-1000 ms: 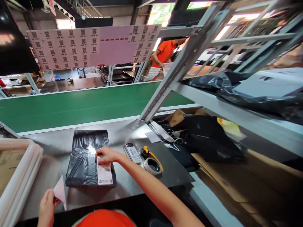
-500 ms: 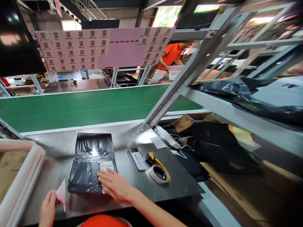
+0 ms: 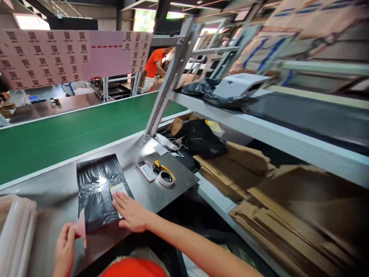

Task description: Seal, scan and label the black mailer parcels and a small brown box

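Black poly mailer [image 3: 96,190] is lying on the worktop [image 3: 144,154]; right hand [image 3: 131,213], fingers spread, is pressing its shipping label [image 3: 118,189]; left hand [image 3: 63,252] is pinching pink backing paper [image 3: 81,230].

We are in a packing warehouse, our steel tabletop [image 3: 161,192] beside a long green conveyor belt [image 3: 57,134], sheets of QR-code labels [image 3: 43,50] hanging above, metal racking [image 3: 259,127] holding flattened cardboard boxes [image 3: 288,215], black plastic bags [image 3: 201,138], a co-worker [image 3: 154,63] opposite.
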Demonstrator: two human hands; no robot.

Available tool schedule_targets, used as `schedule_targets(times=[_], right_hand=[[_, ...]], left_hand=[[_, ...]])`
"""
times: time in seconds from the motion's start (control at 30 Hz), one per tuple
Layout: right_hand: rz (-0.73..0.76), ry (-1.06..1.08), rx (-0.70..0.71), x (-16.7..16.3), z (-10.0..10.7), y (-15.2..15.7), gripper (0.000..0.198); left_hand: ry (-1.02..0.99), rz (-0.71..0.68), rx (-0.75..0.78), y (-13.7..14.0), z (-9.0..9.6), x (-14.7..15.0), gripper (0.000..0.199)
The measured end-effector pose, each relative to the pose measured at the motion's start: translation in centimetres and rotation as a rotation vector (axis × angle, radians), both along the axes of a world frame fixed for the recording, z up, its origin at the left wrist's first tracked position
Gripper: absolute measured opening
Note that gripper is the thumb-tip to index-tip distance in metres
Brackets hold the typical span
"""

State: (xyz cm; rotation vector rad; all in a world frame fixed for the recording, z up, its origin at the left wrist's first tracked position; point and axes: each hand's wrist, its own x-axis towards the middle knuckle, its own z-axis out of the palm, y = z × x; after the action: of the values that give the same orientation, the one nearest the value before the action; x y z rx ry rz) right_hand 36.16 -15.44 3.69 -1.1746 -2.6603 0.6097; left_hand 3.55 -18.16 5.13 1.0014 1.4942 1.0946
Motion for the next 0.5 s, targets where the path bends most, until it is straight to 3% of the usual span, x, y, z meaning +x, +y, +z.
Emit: schedule_targets(times=[0.13,0.23,0.37,0.4,0.43,0.5], right_hand=[[-0.003,0.200,-0.187,0.0,-0.5,-8.5,0.079],[-0.268,0.421,-0.381,-1.2,-1.2,-13.7,0.070],[-0.700,0.839,-0.396,-1.9,-2.7,-15.9,0.127],[-0.739,0.888,-0.386,-1.4,-3.1,-16.1,0.126],[-0.754,0.888,-0.376,-0.6,-3.6,-16.4,0.113],[-0.763,0.783,-0.331,1.8,-4.9,-17.8,0.068]], left_hand=[[-0.018,-0.159,-0.016,0.7,0.6,0.8,0.065],[-0.051,-0.322,-0.068,0.8,0.5,3.5,0.064],[-0.133,-0.595,-0.065,-2.3,-0.8,10.8,0.051],[-0.141,-0.684,-0.076,-3.7,-1.3,13.0,0.048],[-0.138,-0.781,-0.101,-5.3,-1.9,15.2,0.045],[-0.120,-0.968,-0.215,-8.3,-3.6,19.2,0.037]])
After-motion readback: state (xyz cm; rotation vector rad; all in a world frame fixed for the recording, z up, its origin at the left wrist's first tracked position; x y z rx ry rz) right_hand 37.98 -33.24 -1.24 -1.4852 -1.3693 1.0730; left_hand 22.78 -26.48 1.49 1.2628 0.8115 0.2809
